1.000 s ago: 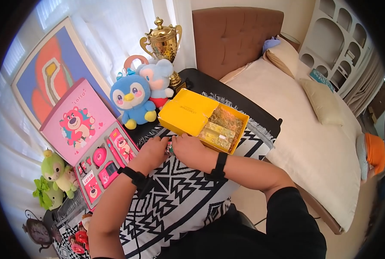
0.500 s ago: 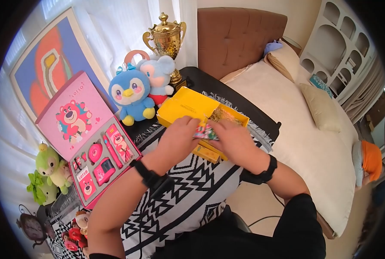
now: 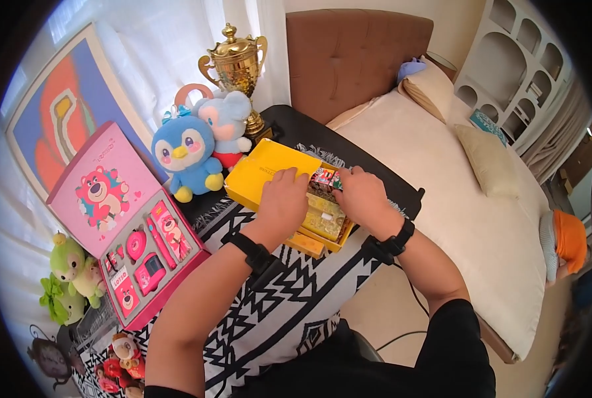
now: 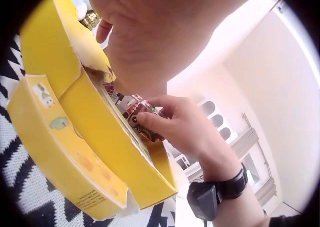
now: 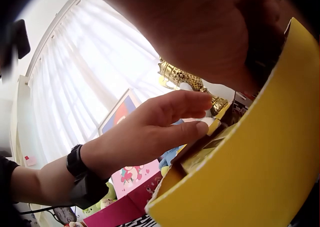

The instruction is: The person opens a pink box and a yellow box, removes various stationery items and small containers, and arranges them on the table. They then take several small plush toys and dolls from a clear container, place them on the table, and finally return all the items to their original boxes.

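In the head view, an open yellow box stands on the patterned cloth, with a gold-patterned pack inside. A small red, white and green patterned box lies at the far side of its opening. My right hand pinches its right end, thumb and fingers around it, as the left wrist view shows of the patterned box and right hand. My left hand is over the yellow box's middle; in the right wrist view the left hand has extended fingers, with nothing seen between them and the thumb.
A narrow yellow carton lies against the yellow box's near side. Left are an open pink gift set and green plush toys. Behind stand a blue plush penguin and a gold trophy. A bed is at the right.
Both hands have moved from the cloth up and right to the yellow box. The patterned box went with them, into the opening. My left hand has come off it.
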A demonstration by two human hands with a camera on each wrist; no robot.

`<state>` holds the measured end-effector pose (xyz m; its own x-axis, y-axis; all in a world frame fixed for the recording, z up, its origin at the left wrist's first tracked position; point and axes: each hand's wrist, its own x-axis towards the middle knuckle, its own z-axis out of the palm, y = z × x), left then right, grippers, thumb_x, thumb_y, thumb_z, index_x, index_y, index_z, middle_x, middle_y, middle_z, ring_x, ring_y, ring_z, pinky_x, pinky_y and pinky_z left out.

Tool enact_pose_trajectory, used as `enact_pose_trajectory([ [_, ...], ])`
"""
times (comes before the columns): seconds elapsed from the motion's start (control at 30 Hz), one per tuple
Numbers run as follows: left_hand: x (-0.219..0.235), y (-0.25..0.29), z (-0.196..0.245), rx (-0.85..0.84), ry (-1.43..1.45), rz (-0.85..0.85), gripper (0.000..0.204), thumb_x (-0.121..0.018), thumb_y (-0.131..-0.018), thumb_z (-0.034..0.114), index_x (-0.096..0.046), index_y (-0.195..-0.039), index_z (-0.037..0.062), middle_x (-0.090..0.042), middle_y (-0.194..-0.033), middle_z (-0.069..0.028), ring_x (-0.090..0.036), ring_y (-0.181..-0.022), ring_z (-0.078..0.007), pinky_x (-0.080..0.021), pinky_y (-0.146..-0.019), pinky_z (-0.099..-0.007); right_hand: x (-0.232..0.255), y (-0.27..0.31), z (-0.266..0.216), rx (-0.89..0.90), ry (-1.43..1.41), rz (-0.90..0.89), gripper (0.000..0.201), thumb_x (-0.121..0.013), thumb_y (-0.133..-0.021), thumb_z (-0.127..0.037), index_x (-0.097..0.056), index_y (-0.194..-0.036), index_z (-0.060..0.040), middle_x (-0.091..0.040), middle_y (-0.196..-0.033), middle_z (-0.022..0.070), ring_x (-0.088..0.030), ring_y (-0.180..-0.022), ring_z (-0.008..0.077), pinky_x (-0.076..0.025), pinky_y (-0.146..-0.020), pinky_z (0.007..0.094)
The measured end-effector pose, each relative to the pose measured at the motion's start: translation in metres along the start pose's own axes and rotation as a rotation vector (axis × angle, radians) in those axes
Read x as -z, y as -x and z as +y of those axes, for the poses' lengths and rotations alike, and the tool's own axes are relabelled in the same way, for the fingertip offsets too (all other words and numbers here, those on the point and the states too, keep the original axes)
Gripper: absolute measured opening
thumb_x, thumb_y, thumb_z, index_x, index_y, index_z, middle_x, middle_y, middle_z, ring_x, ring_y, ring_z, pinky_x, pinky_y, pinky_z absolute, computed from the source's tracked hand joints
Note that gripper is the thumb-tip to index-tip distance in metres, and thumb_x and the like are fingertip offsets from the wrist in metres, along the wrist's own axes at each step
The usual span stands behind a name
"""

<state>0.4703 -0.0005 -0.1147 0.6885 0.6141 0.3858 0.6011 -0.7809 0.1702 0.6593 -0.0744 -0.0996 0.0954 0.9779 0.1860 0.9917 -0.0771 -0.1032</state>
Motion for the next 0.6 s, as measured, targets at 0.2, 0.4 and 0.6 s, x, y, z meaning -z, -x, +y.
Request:
enact_pose_trajectory([
  [0.2,0.004,0.008,-0.008,0.078,-0.094,-0.093,0.024,-0.068,-0.088,0.020,-0.067,-0.105,0.0028,-0.065,-0.107,-0.0150,-0.062,-0.106,-0.0326,-0.053,-0.088,-0.0448,-0.012,-0.001,-0.004,-0.073,0.021,-0.026,0.041,-0.072,-0.090,-0.024,-0.064,-0.120,0.0019,-0.059,-0.110,0.0204,-0.069,-0.087,0.0362,-0.058,-0.077,0.0438],
  [0.4,0.003,0.006,-0.006,0.013,-0.262,-0.231,0.018,-0.067,-0.088,0.014,-0.066,-0.104,0.0057,-0.067,-0.102,-0.0118,-0.067,-0.098,-0.0282,-0.056,-0.082,-0.0380,-0.014,-0.007,0.002,0.031,0.125,-0.019,0.031,-0.072,-0.083,-0.011,-0.063,-0.109,0.0040,-0.059,-0.108,0.0194,-0.069,-0.091,0.0341,-0.059,-0.077,0.0414],
  [0.6,0.010,0.012,-0.002,0.005,-0.238,-0.232,0.015,-0.063,-0.088,0.008,-0.063,-0.103,0.0051,-0.067,-0.101,-0.0133,-0.065,-0.099,-0.0287,-0.055,-0.087,-0.0376,-0.024,-0.008,0.003,0.019,0.197,0.020,0.024,-0.072,-0.088,-0.019,-0.068,-0.106,-0.0033,-0.061,-0.105,0.0145,-0.064,-0.098,0.0303,-0.057,-0.079,0.0422],
])
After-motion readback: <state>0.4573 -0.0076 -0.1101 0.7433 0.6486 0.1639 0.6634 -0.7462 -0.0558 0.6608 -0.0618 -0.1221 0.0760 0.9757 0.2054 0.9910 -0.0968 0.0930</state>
